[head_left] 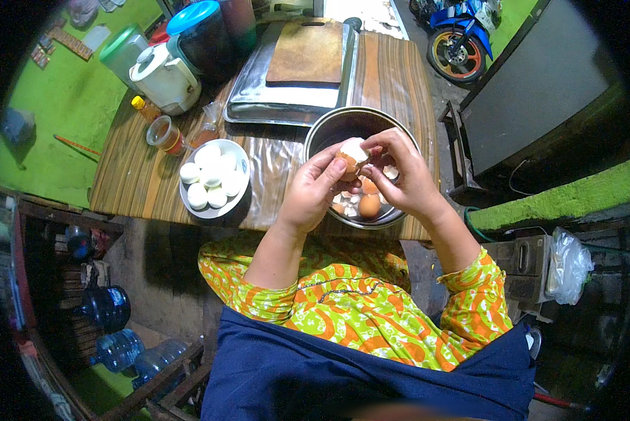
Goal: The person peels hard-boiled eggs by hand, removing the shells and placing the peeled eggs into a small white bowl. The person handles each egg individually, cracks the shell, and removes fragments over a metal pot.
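A partly peeled boiled egg (355, 150), white on top with brown shell below, is held over a metal pot (313, 137). My left hand (316, 184) grips it, thumb across the shell. On the other side, my right hand (404, 174) has its fingers bent at the egg's bare white, thumb apart below; whether a bit of shell is pinched there is too small to tell. Inside the pot lie a brown egg (369, 205) and broken shell pieces (348, 205). Left of the pot, several peeled white eggs (210, 175) fill a white bowl (242, 203).
Behind the bowl stand a clear plastic cup (164, 133), a yellow-capped bottle (146, 109), a white jug (164, 81) and a blue-lidded container (201, 45). A wooden cutting board (305, 52) rests on a metal tray (259, 105). The wooden table's (129, 182) front edge runs close to my body.
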`<state>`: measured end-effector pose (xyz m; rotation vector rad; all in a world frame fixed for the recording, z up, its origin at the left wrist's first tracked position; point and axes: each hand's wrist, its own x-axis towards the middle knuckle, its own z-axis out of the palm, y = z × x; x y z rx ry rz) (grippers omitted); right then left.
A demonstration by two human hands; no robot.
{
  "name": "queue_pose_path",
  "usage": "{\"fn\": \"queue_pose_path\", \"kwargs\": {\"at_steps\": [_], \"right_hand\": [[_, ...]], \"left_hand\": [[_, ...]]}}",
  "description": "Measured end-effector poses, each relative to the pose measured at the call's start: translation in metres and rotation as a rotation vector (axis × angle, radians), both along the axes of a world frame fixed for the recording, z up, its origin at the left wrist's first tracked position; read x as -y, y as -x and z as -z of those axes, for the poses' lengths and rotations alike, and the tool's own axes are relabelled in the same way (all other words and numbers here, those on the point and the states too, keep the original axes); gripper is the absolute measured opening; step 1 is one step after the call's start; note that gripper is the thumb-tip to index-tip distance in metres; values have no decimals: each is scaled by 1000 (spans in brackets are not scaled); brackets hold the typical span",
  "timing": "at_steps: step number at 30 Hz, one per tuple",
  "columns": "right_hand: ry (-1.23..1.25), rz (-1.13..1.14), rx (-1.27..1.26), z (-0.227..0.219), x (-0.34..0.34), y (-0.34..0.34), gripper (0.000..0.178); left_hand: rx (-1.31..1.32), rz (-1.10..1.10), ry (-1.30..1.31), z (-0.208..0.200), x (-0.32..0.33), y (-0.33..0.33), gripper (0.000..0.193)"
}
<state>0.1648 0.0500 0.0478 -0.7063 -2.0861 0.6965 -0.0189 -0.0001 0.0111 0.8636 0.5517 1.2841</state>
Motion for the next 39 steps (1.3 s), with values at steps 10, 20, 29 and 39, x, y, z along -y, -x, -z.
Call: {"fn": "queue_pose_path", "kwargs": {"at_steps": [10, 20, 29, 39], "right_hand": [[-21, -21, 37, 2, -3, -2, 26], [-52, -46, 131, 4, -7, -18, 22], [50, 1, 72, 7, -6, -14, 43], [-93, -87, 32, -5, -6, -9, 25]], "left_hand": [[78, 6, 43, 0, -2, -1, 42], [346, 90, 122, 5, -4, 7, 39], [149, 12, 61, -2, -2, -3, 45], [162, 46, 132, -4, 0, -6, 37]]}}
